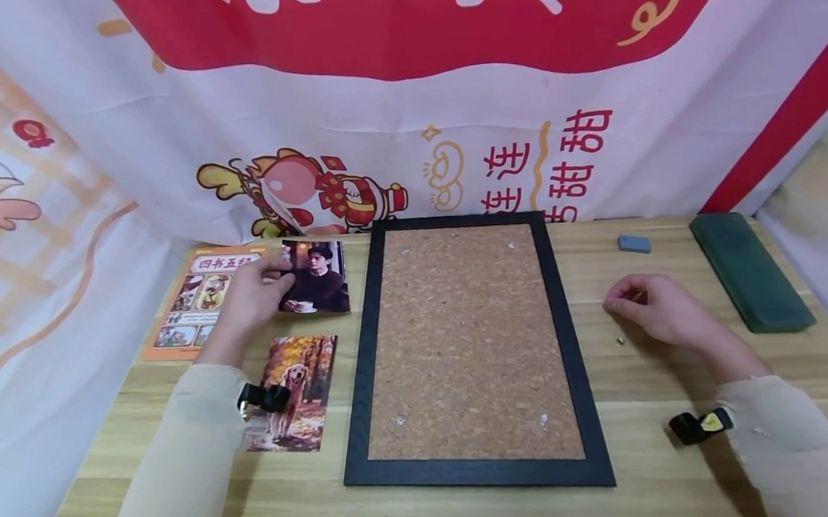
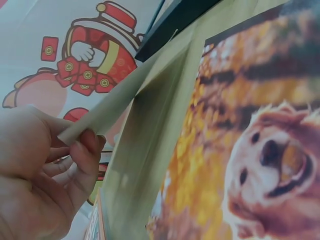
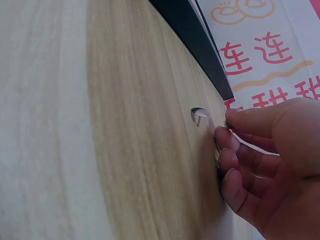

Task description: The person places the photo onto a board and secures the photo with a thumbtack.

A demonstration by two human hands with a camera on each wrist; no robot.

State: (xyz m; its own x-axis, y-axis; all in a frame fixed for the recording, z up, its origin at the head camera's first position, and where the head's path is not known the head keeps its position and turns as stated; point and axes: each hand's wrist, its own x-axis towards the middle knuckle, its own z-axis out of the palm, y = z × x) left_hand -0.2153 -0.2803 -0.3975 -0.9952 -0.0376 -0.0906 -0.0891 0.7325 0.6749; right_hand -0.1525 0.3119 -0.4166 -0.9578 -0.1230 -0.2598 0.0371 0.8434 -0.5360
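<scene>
My left hand (image 1: 256, 296) pinches the left edge of a photo of a person with a cup (image 1: 320, 284); in the left wrist view the photo (image 2: 107, 107) is tilted up off the table between thumb and fingers (image 2: 87, 145). Below it lies a dog photo (image 1: 308, 383). Right of the board, my right hand (image 1: 655, 307) has curled fingers; in the right wrist view the thumb and index finger of this hand (image 3: 270, 165) pinch a small dark thing, apparently a thumbtack, mostly hidden. A silver thumbtack (image 3: 200, 113) lies point up beside it.
A cork board (image 1: 469, 342) with a black frame lies mid-table, small shiny spots near its corners. An orange-edged booklet (image 1: 182, 304) is partly under the left hand. At the right are a blue-grey block (image 1: 634, 243) and a dark green case (image 1: 752, 272). Printed cloth hangs behind.
</scene>
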